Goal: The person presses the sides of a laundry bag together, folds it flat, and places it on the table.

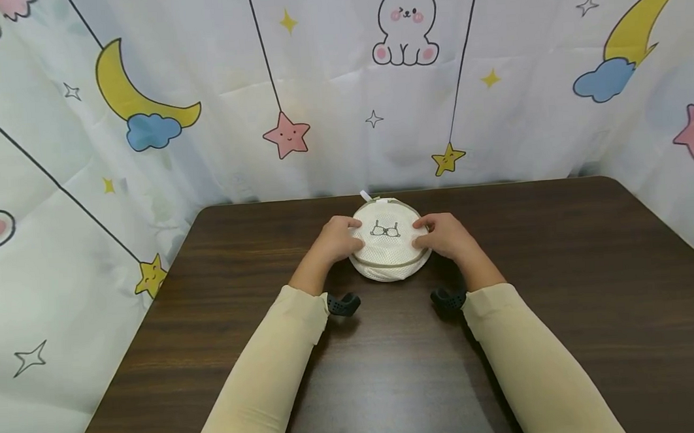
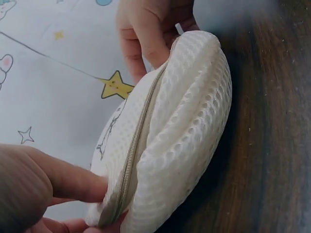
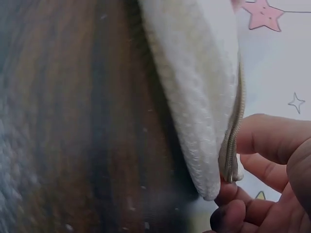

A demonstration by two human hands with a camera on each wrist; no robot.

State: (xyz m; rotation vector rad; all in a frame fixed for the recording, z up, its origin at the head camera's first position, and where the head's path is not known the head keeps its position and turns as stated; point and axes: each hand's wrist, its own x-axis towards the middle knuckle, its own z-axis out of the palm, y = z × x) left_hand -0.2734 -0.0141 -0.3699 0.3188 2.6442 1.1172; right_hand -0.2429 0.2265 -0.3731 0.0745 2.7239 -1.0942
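Observation:
A round white mesh laundry bag (image 1: 386,248) lies on the table, a small line drawing on its top and a beige zip (image 2: 130,167) running round its side. My left hand (image 1: 335,239) pinches the bag's left edge, thumb and fingers at the zip seam in the left wrist view. On the opposite side, my right hand (image 1: 449,238) pinches the right edge; the right wrist view shows its fingers on both sides of the zipped rim. The zip looks closed along the part facing the left wrist camera. What lies inside the bag is hidden.
The dark brown wooden table (image 1: 213,354) reaches back to a white curtain (image 1: 339,66) printed with moons, stars and a rabbit. A small white tab (image 1: 366,196) sticks up at the bag's far side. Black bands with curved pieces (image 1: 343,304) sit at both wrists.

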